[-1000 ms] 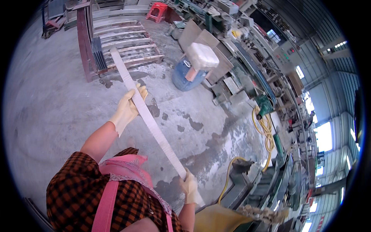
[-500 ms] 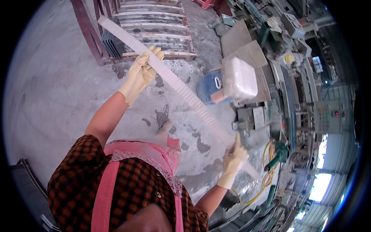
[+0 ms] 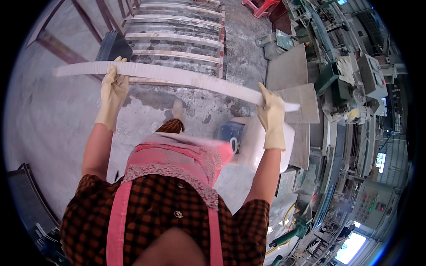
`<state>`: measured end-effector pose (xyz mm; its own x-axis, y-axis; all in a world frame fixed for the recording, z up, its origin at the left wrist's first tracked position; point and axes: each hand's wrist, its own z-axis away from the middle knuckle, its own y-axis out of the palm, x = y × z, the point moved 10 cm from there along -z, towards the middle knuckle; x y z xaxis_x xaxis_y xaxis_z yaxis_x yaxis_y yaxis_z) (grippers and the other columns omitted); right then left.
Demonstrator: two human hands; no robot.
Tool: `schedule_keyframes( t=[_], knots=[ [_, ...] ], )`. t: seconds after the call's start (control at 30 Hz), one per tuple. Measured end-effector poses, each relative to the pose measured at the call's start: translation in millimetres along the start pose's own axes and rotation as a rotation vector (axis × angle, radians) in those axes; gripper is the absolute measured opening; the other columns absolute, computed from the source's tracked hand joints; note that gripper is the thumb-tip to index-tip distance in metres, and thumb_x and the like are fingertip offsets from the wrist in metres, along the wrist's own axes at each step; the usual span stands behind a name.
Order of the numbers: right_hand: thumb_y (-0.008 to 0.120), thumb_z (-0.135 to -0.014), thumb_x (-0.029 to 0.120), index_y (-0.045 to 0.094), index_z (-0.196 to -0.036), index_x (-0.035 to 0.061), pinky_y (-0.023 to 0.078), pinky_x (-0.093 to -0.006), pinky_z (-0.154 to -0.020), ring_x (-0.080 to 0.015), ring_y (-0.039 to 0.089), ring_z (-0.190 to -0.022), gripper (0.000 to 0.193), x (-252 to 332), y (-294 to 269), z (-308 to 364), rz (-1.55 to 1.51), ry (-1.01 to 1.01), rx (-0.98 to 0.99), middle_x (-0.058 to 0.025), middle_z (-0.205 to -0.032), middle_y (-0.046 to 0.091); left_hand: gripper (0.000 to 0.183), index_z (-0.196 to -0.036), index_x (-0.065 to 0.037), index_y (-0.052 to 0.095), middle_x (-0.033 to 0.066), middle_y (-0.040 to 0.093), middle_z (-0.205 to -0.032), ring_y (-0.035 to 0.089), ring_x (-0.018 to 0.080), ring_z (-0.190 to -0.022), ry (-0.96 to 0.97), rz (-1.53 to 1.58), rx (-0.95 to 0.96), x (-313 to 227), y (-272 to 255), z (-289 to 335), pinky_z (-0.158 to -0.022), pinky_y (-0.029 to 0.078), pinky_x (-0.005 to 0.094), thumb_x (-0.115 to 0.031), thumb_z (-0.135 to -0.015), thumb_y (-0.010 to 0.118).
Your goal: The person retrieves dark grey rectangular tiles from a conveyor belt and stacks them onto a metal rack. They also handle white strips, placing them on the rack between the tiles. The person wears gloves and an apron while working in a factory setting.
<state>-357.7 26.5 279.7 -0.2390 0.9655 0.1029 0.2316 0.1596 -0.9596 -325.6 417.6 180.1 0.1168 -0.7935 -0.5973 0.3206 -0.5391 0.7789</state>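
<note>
A long, narrow pale strip with fine crosswise ribs is held up in front of me, stretching from left to right across the rack. My left hand, in a cream rubber glove, grips it near its left end with fingers curled round it. At the other end my right hand, gloved alike, is closed on the strip, its fingers partly hidden behind it. One finger of this hand points up past the strip's edge. What the strip is made of I cannot tell.
Beyond the strip lies a slatted metal rack, with dark flat slabs standing at its left. A blue container and a white wrapped bundle stand below my right hand. Machinery lines the right side; a red stool is far off.
The strip has turned from a steep slant to nearly level as my right hand rose and my left shifted left. My view has moved nearer to the rack.
</note>
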Motion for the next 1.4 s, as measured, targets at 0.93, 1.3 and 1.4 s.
schedule_keyframes(
  t=[0.93, 1.3, 1.4],
  knots=[
    [0.05, -0.064, 0.007, 0.047, -0.104, 0.0165, 0.033, -0.0307, -0.084, -0.0223, 0.05, -0.087, 0.041, -272.9, 254.4, -375.4, -0.216, 0.013, 0.61, -0.0082, -0.09, 0.054, 0.026, -0.099, 0.003, 0.047, 0.007, 0.052, -0.088, 0.049, 0.0146, -0.076, 0.571, -1.174, -0.194, 163.7, 197.8, -245.1, -0.07, 0.039, 0.0237, -0.012, -0.078, 0.046],
    [0.037, -0.076, 0.019, 0.05, -0.099, 0.0139, 0.04, -0.0323, -0.073, -0.0226, 0.052, -0.082, 0.026, -294.4, 246.3, -473.8, 0.069, -0.298, 0.533, -0.0081, -0.084, 0.057, 0.027, -0.095, 0.007, 0.045, 0.0138, 0.051, -0.092, 0.049, 0.0218, -0.086, 0.188, -0.588, -0.508, 243.7, 107.8, -286.4, -0.077, 0.037, 0.0308, -0.013, -0.077, 0.045],
    [0.043, -0.071, 0.01, 0.046, -0.105, 0.0177, 0.041, -0.0325, -0.069, -0.0257, 0.053, -0.077, 0.035, -287.4, 270.2, -515.7, 0.166, -0.521, 0.527, -0.008, -0.083, 0.057, 0.017, -0.087, -0.002, 0.049, 0.0168, 0.053, -0.077, 0.051, 0.0292, -0.07, 0.453, -2.013, -0.483, 249.2, 166.8, -285.2, -0.061, 0.041, 0.0334, -0.003, -0.07, 0.047]
  ],
)
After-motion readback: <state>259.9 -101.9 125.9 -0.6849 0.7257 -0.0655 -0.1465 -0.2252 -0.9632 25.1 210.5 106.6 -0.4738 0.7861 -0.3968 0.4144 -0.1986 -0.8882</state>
